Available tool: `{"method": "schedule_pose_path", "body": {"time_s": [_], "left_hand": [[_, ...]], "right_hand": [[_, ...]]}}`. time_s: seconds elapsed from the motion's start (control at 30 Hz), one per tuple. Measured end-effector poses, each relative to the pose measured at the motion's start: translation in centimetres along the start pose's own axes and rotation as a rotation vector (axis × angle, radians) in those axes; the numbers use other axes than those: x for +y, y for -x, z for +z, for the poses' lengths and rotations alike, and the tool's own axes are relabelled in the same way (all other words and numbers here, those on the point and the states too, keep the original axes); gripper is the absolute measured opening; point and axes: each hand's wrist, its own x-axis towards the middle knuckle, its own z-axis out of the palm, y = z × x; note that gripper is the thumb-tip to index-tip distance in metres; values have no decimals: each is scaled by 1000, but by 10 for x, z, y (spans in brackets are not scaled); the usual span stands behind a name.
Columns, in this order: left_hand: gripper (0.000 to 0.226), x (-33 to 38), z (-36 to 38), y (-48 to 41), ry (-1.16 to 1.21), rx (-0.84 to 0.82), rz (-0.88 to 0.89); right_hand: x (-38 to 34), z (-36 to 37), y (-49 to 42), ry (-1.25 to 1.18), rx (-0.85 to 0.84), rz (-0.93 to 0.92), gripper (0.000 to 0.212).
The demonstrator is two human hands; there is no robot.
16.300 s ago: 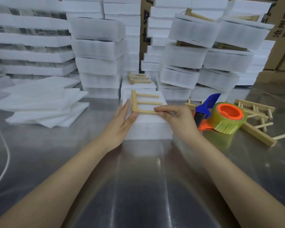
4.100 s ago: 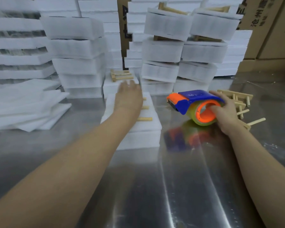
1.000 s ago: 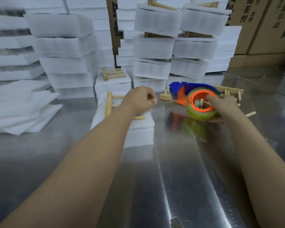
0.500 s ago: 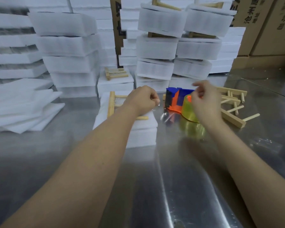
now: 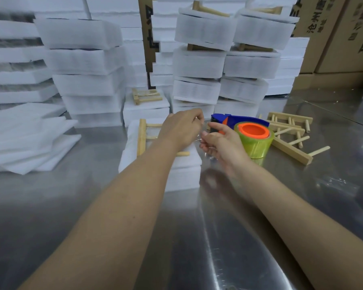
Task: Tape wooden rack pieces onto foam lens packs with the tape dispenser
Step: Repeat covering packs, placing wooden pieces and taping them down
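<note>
A white foam lens pack (image 5: 184,162) lies on the steel table with a wooden rack piece (image 5: 142,137) on top of it. My left hand (image 5: 181,128) hovers over the pack's right side and pinches a strip of clear tape (image 5: 198,139). My right hand (image 5: 220,143) pinches the same strip just to the right, fingers curled. The tape dispenser (image 5: 252,132), blue and orange with a yellowish roll, lies on the table behind my right hand, and neither hand touches it.
Loose wooden rack pieces (image 5: 291,135) lie right of the dispenser. Tall stacks of foam packs (image 5: 199,65) fill the back, one low pack (image 5: 147,107) carrying a taped rack. Flat foam sheets (image 5: 25,139) lie at the left. Cardboard boxes (image 5: 344,34) stand at the far right.
My right hand has let go of the dispenser, which now lies on the table, and has come left to meet my left hand on the tape strip.
</note>
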Motion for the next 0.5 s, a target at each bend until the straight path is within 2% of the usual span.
{"method": "schedule_pose_path", "body": {"time_s": [0.13, 0.3, 0.5], "left_hand": [[61, 1, -1, 1, 9, -11, -75], [67, 0, -2, 3, -4, -14, -44], [79, -7, 2, -4, -151, -114, -69]], "right_hand": [[0, -2, -1, 42, -10, 14, 38], [3, -3, -2, 29, -2, 82, 35], [10, 6, 0, 60, 66, 180, 30]]}}
